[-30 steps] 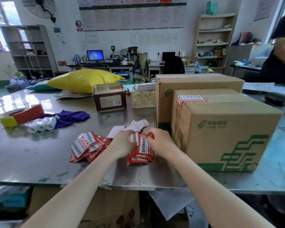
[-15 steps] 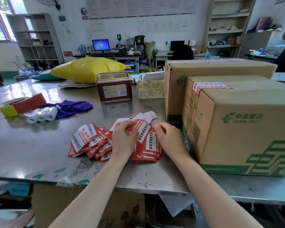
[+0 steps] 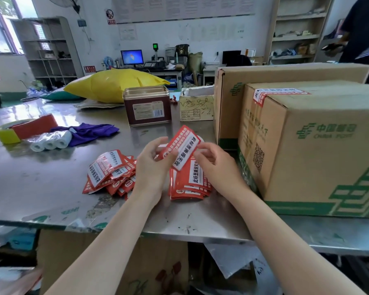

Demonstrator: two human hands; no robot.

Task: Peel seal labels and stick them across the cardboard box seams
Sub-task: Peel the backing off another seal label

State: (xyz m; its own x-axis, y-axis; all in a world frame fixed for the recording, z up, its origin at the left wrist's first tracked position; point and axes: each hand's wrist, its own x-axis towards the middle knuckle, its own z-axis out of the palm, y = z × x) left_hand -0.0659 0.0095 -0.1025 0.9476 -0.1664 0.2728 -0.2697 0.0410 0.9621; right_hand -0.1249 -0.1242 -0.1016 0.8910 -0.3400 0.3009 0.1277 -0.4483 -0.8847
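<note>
A: Hands first. What is each 1 doing?

B: The left hand point(image 3: 152, 167) pinches the lower left end of a red and white seal label point(image 3: 182, 146), thumb on its face. The right hand point(image 3: 216, 165) curls its fingers at the label's right edge; whether they grip it, I cannot tell.

A: Where is that label?

B: Raised above the steel table point(image 3: 41, 184), tilted, over a stack of labels point(image 3: 190, 184) lying just beside the near cardboard box point(image 3: 320, 150). A second, looser pile of labels point(image 3: 109, 171) lies left of the left wrist.

A: And the boxes?

B: 2 stand together at the right. The near 1 already carries a stuck label point(image 3: 273, 94) folded over its top left edge. The far box point(image 3: 275, 77) stands behind it, touching.

A: Anything else nearby?

B: A brown tin point(image 3: 147, 107) stands behind the hands.
</note>
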